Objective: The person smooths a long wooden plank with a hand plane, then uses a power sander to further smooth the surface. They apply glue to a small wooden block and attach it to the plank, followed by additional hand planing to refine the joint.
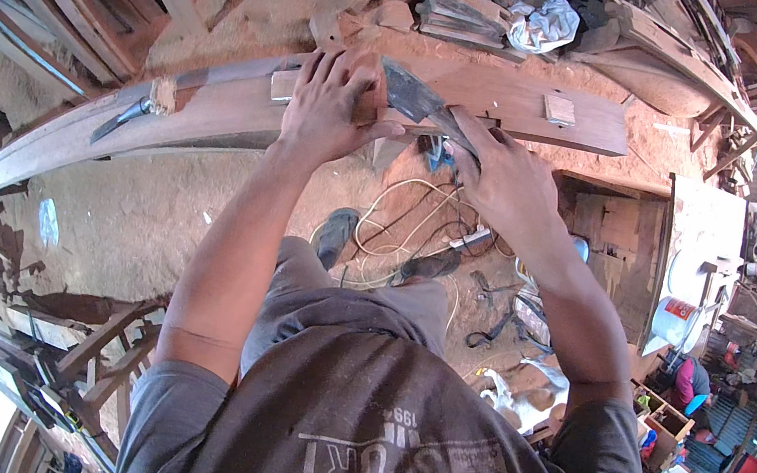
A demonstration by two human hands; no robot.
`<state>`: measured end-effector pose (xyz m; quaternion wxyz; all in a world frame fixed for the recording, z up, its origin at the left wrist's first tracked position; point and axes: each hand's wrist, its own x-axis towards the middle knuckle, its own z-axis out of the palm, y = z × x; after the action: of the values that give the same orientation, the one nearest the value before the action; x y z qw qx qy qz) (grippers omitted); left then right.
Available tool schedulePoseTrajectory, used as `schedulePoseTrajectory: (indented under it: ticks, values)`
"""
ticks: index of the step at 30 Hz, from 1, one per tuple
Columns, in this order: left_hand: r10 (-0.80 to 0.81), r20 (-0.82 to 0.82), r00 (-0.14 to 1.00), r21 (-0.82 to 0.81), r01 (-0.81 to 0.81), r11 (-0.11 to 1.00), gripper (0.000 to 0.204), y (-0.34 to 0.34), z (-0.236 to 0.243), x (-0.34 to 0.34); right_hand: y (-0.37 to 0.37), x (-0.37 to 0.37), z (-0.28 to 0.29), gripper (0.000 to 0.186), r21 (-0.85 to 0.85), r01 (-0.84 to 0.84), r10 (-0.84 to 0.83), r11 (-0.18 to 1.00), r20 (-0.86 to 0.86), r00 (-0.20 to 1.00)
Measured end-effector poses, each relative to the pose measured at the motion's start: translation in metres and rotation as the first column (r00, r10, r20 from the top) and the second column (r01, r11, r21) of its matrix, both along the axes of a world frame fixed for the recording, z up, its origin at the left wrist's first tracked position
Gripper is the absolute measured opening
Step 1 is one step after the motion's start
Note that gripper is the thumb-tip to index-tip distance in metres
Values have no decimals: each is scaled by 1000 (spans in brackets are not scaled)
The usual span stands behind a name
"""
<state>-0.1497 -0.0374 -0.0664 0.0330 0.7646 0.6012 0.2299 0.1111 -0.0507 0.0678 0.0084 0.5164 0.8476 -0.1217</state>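
My left hand [328,111] rests over a small reddish-brown wooden block [370,91] on a long plank. Its fingers curl across the block's far side, and the thumb points right. My right hand [510,181] is closed around the near end of a flat, dark-grey tool with a broad blade [411,92]. That blade slants up and left, its far end beside the block; I cannot tell the tool's exact kind. Under both hands, the long wooden plank [219,107] runs across the view. A blue-handled tool [123,119] lies on its left part.
On the plank's right part sits a small pale wood piece [559,110]. Wood offcuts [464,10] are heaped beyond. Cords [401,225] coil on the dusty floor near my feet. A wooden box [618,228] stands to the right; another person [690,383] is farther right.
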Motion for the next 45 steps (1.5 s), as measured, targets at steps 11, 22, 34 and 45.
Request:
schedulePoseTrajectory:
  ticks: [11,22,34,45]
  values:
    - [23,-88,996,-93,-32,995,110,-1,6,5,-11,-10,10,43,-4,65,-65,998,-50,997]
    - [-15,-35,999,1,15,1000,90,1,0,6,-45,40,-22,53,-71,305,-313,950,-169,935]
    - [-47,-117,992,75,56,996,60,-49,0,69,-311,161,-209,46,-328,798,-862,506,-169,478]
    - [-188,-207,960,240,237,942,45,-26,7,60,-512,171,-376,50,-688,383,-721,-617,298,-626]
